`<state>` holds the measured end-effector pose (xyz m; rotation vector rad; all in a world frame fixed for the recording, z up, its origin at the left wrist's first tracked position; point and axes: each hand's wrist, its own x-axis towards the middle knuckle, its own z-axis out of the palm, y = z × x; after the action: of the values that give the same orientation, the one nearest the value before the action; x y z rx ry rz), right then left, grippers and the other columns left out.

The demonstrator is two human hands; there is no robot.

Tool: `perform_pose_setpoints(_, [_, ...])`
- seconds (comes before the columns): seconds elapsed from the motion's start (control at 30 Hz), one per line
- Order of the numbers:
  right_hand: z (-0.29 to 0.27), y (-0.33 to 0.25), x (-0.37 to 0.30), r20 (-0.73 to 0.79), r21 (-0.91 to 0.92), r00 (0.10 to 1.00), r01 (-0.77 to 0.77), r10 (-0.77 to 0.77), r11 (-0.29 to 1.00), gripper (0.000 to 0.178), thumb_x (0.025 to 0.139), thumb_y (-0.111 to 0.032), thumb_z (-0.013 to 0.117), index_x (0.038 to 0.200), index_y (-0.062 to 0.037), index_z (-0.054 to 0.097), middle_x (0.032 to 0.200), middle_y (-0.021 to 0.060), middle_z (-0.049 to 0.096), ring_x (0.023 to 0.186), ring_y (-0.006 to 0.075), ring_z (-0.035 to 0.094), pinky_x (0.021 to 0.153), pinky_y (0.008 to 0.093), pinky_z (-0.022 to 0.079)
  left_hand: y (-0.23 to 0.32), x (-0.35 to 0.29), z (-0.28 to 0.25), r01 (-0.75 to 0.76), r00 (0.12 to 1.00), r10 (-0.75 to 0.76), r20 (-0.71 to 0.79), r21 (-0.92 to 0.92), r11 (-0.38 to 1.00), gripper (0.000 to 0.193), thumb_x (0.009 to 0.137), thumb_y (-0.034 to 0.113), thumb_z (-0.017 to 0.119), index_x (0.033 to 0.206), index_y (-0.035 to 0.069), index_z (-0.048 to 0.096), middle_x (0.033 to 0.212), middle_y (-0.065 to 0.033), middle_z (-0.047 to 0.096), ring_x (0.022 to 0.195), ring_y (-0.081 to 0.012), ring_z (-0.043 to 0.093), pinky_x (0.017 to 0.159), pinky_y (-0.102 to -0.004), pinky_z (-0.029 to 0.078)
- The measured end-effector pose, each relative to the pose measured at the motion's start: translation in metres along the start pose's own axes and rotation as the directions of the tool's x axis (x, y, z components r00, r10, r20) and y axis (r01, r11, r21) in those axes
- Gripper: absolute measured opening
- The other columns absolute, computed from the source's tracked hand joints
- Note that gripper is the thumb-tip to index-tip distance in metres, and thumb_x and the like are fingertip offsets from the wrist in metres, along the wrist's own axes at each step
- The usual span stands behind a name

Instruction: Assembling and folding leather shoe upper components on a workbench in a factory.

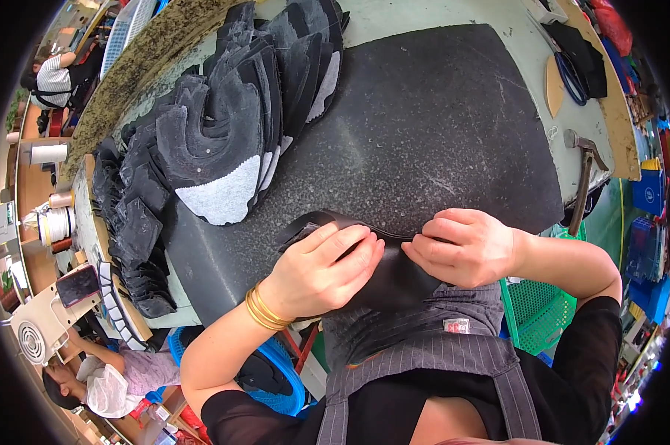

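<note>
At the near edge of the black work mat (454,111), my hands hold a black, leather-like shoe upper piece (389,278) by its edge. My left hand (324,263) pinches the edge on one side. A little to the right, the fingertips of my right hand (465,247) close on the same edge. Part of the piece hangs down against my apron, and the fingers cover some of the edge. Beyond my left hand lies a stack of U-shaped black upper pieces (220,141), the top one with a light grey fuzzy end.
More dark pieces (138,222) pile along the left. A hammer (586,167) lies at the right table edge. Below the table stand a green basket (539,315) and a blue basket (287,400). Thread spools (55,225) stand left. A co-worker (112,378) sits lower left.
</note>
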<state>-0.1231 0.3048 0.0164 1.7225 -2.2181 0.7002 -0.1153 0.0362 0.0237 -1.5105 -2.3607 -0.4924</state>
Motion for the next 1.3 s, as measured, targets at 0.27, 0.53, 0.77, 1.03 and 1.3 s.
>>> perform_pose_setpoints(0.27, [-0.008, -0.002, 0.003, 0.064, 0.074, 0.991, -0.126, 0.121, 0.989, 0.033, 0.063, -0.007, 0.074, 0.095, 0.0002, 0.073, 0.094, 0.0070, 0.063, 0.085, 0.0225, 0.062, 0.067, 0.0317, 0.053, 0.002, -0.001, -0.010, -0.020, 0.975, 0.014, 0.221, 0.026, 0.999, 0.036, 0.079, 0.031, 0.070, 0.104, 0.006, 0.076, 0.113, -0.0045, 0.070, 0.116, -0.0220, 0.061, 0.090, -0.0424, 0.050])
perform_pose_setpoints(0.53, [-0.023, -0.031, 0.006, 0.230, 0.070, 0.896, -0.405, 0.381, 0.912, 0.067, 0.055, -0.012, 0.079, 0.120, -0.0040, 0.064, 0.105, 0.0090, 0.060, 0.100, 0.0289, 0.056, 0.086, 0.0408, 0.049, 0.105, -0.001, 0.013, 0.111, 0.904, -0.314, 0.291, 0.550, 0.828, 0.049, 0.093, 0.025, 0.048, 0.137, 0.007, 0.058, 0.150, -0.0130, 0.052, 0.143, -0.0210, 0.043, 0.107, -0.0407, 0.027])
perform_pose_setpoints(0.77, [-0.047, -0.026, -0.003, 0.447, 0.016, 0.723, -0.595, 0.527, 0.803, 0.039, 0.065, -0.011, 0.077, 0.101, -0.0040, 0.062, 0.094, 0.0104, 0.059, 0.091, 0.0324, 0.057, 0.079, 0.0417, 0.050, 0.085, -0.006, -0.002, 0.146, 0.924, -0.272, 0.268, 0.410, 0.900, 0.045, 0.086, 0.023, 0.062, 0.126, 0.003, 0.066, 0.143, -0.0116, 0.058, 0.127, -0.0235, 0.055, 0.098, -0.0385, 0.041])
perform_pose_setpoints(1.03, [-0.033, -0.032, -0.021, 0.153, -0.243, 0.988, 0.020, 0.018, 0.970, 0.019, 0.071, -0.007, 0.073, 0.089, -0.0020, 0.073, 0.084, 0.0033, 0.059, 0.076, 0.0156, 0.057, 0.066, 0.0294, 0.048, 0.109, 0.023, 0.026, 0.560, 0.823, -0.566, -0.049, -0.092, 0.823, 0.050, 0.073, 0.014, 0.078, 0.120, 0.001, 0.068, 0.119, -0.0159, 0.063, 0.114, -0.0349, 0.059, 0.086, -0.0408, 0.057])
perform_pose_setpoints(1.3, [-0.016, -0.013, -0.047, -0.008, -0.362, 0.979, 0.185, -0.202, 0.914, 0.022, 0.068, -0.013, 0.074, 0.088, -0.0039, 0.075, 0.096, 0.0033, 0.064, 0.083, 0.0165, 0.059, 0.070, 0.0306, 0.049, 0.113, 0.013, 0.045, 0.405, 0.910, -0.409, -0.065, -0.064, 0.912, 0.035, 0.074, -0.002, 0.071, 0.108, -0.009, 0.071, 0.119, -0.0156, 0.063, 0.115, -0.0372, 0.059, 0.106, -0.0583, 0.045])
